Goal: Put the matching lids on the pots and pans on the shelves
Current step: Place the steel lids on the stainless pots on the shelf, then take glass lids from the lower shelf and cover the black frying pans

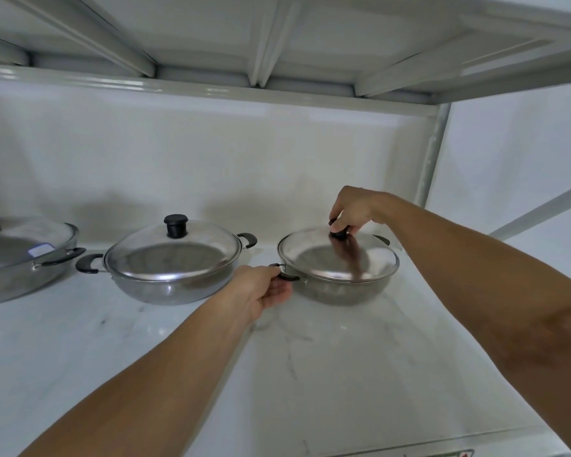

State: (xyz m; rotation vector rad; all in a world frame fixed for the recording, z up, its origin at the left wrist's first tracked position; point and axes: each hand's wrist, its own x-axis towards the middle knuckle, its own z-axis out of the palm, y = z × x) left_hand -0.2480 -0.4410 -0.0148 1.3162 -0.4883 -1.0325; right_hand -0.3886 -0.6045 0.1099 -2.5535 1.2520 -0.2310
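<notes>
Three steel pans stand in a row on a white shelf (310, 374). The right pan (340, 290) carries a steel lid (314, 255) that sits level on its rim. My right hand (350, 209) grips the lid's black knob from above. My left hand (264, 288) holds the pan's near black side handle. The middle pan (165, 288) has a domed lid (165, 252) with a black knob. The left pan (14, 278), cut off by the frame edge, also wears a lid (20, 239).
Another shelf (277, 44) with metal ribs hangs close overhead. A white wall closes the back, and an upright post (434, 153) stands at the back right corner. The shelf's front edge runs along the bottom right.
</notes>
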